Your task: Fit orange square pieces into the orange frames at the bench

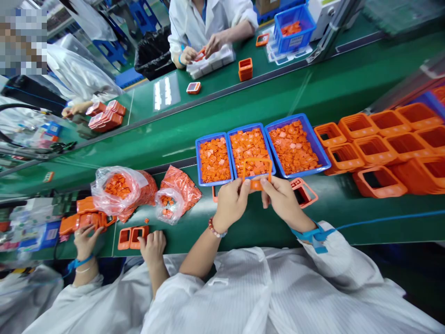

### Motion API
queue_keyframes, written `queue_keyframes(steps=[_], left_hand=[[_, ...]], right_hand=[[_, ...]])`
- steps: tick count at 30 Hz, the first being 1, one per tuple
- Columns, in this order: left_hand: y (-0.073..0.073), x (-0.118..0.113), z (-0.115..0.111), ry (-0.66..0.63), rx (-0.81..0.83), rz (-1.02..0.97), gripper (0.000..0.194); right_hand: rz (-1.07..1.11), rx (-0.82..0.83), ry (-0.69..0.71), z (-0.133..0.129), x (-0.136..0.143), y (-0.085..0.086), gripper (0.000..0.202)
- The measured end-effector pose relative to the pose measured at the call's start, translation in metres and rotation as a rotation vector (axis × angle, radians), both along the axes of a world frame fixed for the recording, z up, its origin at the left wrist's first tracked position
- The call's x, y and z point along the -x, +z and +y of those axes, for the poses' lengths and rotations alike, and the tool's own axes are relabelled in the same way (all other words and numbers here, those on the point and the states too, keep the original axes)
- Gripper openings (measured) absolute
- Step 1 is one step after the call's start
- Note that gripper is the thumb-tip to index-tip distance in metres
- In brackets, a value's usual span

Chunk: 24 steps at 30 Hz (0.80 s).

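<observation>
An orange frame (256, 184) is held upright between my two hands, over the near edge of the middle blue tray (274, 160). My left hand (231, 204), with a beaded bracelet at the wrist, pinches its left lower corner. On the right lower corner the fingers of my right hand (281, 197) are closed; a blue strap circles that wrist. Small orange pieces fill the middle tray, the left tray (214, 183) and the right tray (326, 163). Another orange frame (313, 197) lies flat beside my right hand.
Stacks of orange frames (378, 144) stand at the right. Plastic bags of orange parts (139, 185) lie left of the trays. A co-worker's hands (153, 246) are near two frames (133, 237) at the left. Another person works across the green table. A blue cord (385, 218) runs right.
</observation>
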<state>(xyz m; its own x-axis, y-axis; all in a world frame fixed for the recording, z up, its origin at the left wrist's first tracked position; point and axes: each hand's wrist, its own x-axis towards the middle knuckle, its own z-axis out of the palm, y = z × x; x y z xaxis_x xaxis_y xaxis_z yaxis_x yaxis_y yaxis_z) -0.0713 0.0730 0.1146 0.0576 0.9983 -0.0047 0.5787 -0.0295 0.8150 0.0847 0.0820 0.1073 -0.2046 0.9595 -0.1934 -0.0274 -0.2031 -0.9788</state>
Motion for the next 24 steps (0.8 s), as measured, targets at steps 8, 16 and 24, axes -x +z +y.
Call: queue_keyframes(steps=[8,16,24], left_hand=[[0.002,0.002,0.001,-0.083,0.036,-0.093,0.045],[-0.007,0.007,0.001,-0.081,0.068,-0.180,0.047],[-0.006,0.001,-0.011,0.068,0.115,-0.386,0.048]], right_hand=[[-0.077,-0.100,-0.021,-0.011,0.006,0.003,0.045],[-0.111,-0.127,-0.010,-0.015,0.007,-0.003,0.054],[0.044,-0.042,-0.122,-0.013,0.010,-0.001,0.066]])
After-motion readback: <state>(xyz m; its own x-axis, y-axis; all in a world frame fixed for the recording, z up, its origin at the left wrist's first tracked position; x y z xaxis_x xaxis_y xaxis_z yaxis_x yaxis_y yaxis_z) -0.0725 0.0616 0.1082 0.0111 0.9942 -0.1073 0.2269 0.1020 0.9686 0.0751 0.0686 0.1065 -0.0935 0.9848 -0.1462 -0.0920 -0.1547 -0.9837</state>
